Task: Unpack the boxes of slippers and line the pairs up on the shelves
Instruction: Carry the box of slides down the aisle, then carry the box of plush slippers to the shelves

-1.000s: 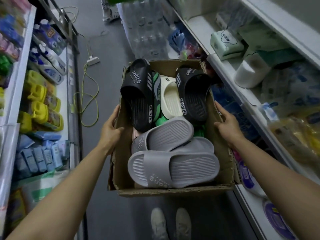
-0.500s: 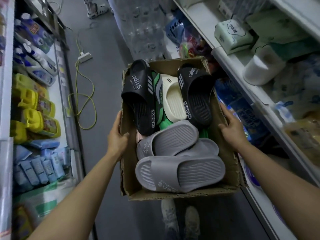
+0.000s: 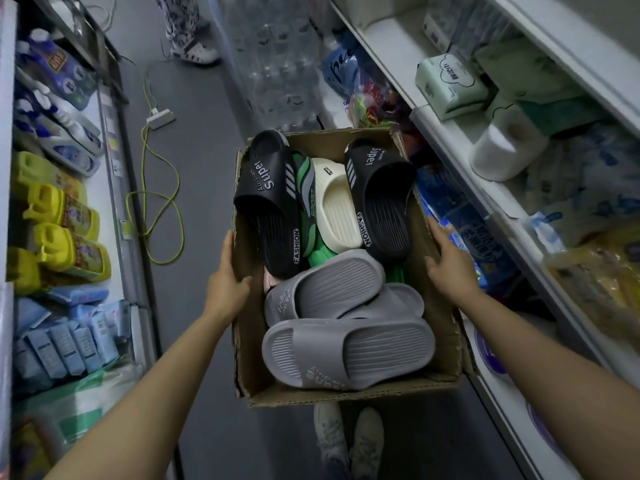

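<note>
Both forearms stretched forward, bare. Left hand [image 3: 227,284] clamped on one side wall, thumb hooked over the rim. Right hand [image 3: 448,261] mirrored opposite, fingers wrapped outside, grip firm.

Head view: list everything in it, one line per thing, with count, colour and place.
cardboard box: one, brown, held over the aisle floor.
grey slippers: at least two, near end of box, stacked.
black slippers: two, far end of box.
cream slipper: one, between the black ones.
green slipper: at least one, mostly buried.
yellow jugs: several, left shelves.
tissue pack: one, pale green, right shelf.
green cable: one, on the floor.
shoes: two, pale, below the box.
left hand: grips the box's left wall.
right hand: grips its right wall.
</note>
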`<act>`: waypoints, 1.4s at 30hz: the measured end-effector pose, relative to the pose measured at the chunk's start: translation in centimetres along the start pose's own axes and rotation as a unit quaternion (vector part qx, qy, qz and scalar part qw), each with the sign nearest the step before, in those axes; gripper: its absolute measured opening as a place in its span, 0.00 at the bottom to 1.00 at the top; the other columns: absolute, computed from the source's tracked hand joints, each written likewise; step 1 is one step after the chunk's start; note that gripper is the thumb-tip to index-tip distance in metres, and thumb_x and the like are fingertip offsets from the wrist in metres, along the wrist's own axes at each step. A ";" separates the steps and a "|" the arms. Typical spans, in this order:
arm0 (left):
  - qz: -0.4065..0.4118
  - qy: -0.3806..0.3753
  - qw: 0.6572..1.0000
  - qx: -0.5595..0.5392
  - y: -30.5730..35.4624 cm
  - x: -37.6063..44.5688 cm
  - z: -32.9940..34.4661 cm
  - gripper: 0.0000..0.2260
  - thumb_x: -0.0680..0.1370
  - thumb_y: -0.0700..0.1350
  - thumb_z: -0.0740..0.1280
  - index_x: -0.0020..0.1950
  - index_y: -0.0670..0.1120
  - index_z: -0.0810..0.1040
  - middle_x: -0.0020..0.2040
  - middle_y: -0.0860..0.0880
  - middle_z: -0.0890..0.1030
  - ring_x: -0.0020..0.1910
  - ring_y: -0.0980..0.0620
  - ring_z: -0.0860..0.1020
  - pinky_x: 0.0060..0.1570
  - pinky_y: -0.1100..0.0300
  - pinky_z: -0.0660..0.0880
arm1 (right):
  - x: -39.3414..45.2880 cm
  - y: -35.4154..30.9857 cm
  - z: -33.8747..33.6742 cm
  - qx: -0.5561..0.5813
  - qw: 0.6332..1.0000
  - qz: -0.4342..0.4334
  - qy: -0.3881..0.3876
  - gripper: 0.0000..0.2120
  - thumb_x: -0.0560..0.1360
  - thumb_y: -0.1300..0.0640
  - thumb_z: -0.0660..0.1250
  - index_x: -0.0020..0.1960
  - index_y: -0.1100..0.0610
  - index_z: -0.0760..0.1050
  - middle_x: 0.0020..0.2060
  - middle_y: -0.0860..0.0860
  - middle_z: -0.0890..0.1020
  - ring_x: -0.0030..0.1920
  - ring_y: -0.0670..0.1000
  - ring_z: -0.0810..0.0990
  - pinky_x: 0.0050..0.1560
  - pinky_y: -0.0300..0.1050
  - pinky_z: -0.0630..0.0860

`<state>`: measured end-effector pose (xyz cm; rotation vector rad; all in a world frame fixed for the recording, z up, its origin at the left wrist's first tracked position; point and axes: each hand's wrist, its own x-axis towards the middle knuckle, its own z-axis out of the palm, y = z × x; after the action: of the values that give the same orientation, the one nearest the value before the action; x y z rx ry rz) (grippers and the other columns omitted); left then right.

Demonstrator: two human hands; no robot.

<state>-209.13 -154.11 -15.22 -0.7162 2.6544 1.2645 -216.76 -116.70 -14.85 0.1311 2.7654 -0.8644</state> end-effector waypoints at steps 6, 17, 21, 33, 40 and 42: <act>-0.031 -0.033 0.994 0.099 2.0 0.0 -1.0 0.42 0.77 0.39 0.68 0.82 0.52 0.44 0.72 0.40 0.72 0.65 0.36 0.75 0.59 0.47 0.75 | -0.4 -0.3 -1.4 -0.021 0.999 0.013 0.020 0.36 0.78 0.58 0.63 0.80 0.48 0.49 0.63 0.59 0.78 0.51 0.63 0.79 0.48 0.59 0.78; 0.314 0.033 0.915 0.253 20.8 -2.6 -0.3 0.36 0.80 0.49 0.67 0.82 0.44 0.51 0.81 0.45 0.54 0.81 0.45 0.52 0.79 0.48 0.53 | -3.4 -4.1 -8.5 -0.071 0.986 -0.094 0.116 0.32 0.78 0.56 0.66 0.77 0.63 0.58 0.74 0.60 0.66 0.75 0.61 0.62 0.75 0.56 0.58; 0.450 0.003 0.846 0.286 27.2 -5.4 3.1 0.39 0.77 0.53 0.69 0.81 0.43 0.54 0.80 0.43 0.59 0.79 0.43 0.55 0.78 0.45 0.55 | -5.9 -4.9 -12.5 -0.100 0.969 -0.102 0.202 0.33 0.75 0.54 0.70 0.75 0.64 0.63 0.70 0.61 0.70 0.72 0.62 0.65 0.73 0.59 0.61; 0.684 -0.078 0.675 0.264 37.4 -16.6 6.8 0.36 0.72 0.47 0.72 0.76 0.38 0.64 0.72 0.39 0.69 0.72 0.38 0.67 0.73 0.41 0.63 | -21.1 -2.4 -21.7 -0.153 0.905 0.049 0.394 0.31 0.73 0.53 0.72 0.72 0.64 0.67 0.66 0.60 0.74 0.66 0.61 0.72 0.71 0.58 0.64; 0.783 -0.121 0.570 0.217 42.1 -28.6 10.4 0.31 0.72 0.50 0.73 0.72 0.40 0.69 0.69 0.41 0.73 0.68 0.40 0.71 0.72 0.44 0.66 | -35.9 2.1 -26.1 -0.172 0.848 0.172 0.471 0.30 0.74 0.53 0.70 0.71 0.63 0.67 0.66 0.59 0.74 0.66 0.61 0.72 0.71 0.59 0.64; 0.810 -0.138 0.537 0.192 43.0 -33.5 11.9 0.31 0.71 0.49 0.73 0.70 0.41 0.70 0.67 0.42 0.74 0.65 0.40 0.73 0.68 0.46 0.68 | -41.0 3.8 -26.9 -0.176 0.827 0.205 0.494 0.28 0.74 0.52 0.67 0.70 0.64 0.68 0.65 0.59 0.75 0.65 0.61 0.72 0.71 0.58 0.65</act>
<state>-200.62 -109.57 17.31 2.2508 2.5362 0.4679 -181.96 -98.80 14.85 1.3987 3.4780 -0.1239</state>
